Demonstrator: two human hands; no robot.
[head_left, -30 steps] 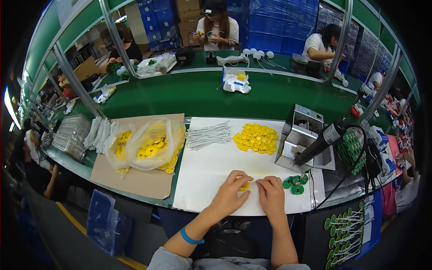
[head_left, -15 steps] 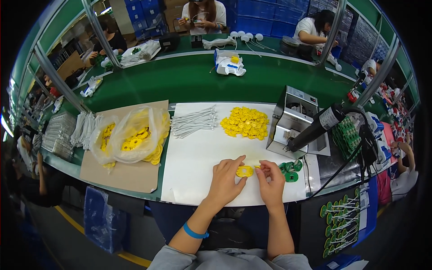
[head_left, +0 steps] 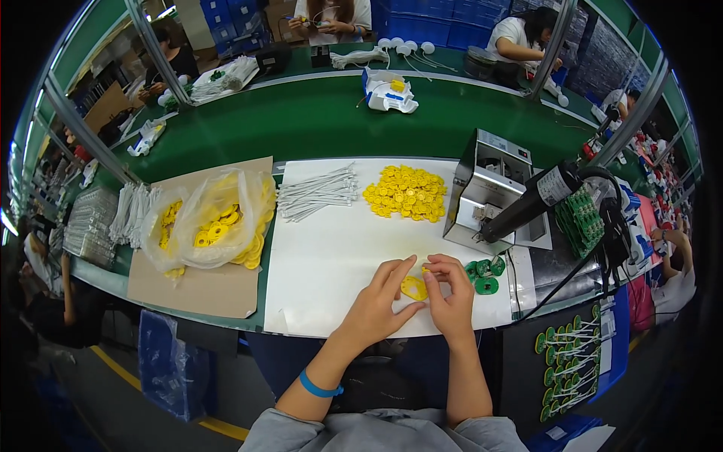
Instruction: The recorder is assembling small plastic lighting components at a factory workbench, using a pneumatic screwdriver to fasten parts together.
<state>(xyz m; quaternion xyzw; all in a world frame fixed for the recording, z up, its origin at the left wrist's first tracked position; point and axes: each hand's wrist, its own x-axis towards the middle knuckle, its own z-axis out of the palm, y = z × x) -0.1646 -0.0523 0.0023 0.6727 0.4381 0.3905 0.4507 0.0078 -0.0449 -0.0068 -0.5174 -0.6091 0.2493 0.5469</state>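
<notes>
A yellow oval plate [head_left: 413, 288] with openings in it rests on the white sheet between my hands. My left hand [head_left: 374, 305] curves around its left side, thumb and forefinger spread well apart, the thumb close to the plate's near edge. My right hand [head_left: 450, 300] is closed in a pinch just above the plate's right side. A small yellow piece [head_left: 425, 269] shows at its fingertips, mostly covered by them. Several green round parts [head_left: 486, 285] lie just right of my right hand. Farther back is a heap of small yellow discs [head_left: 405, 193].
White cable bundles [head_left: 316, 193] lie left of the heap. Plastic bags of yellow parts [head_left: 218, 226] sit on cardboard. A metal machine [head_left: 489, 192] with a black cylinder [head_left: 531, 203] stands at right, its cable trailing nearby. Co-workers sit beyond the green belt [head_left: 301, 124].
My right hand has shifted slightly up and left, its fingertips now over the plate's edge. My left hand's fingers have opened a little wider. The whole view has tilted slightly.
</notes>
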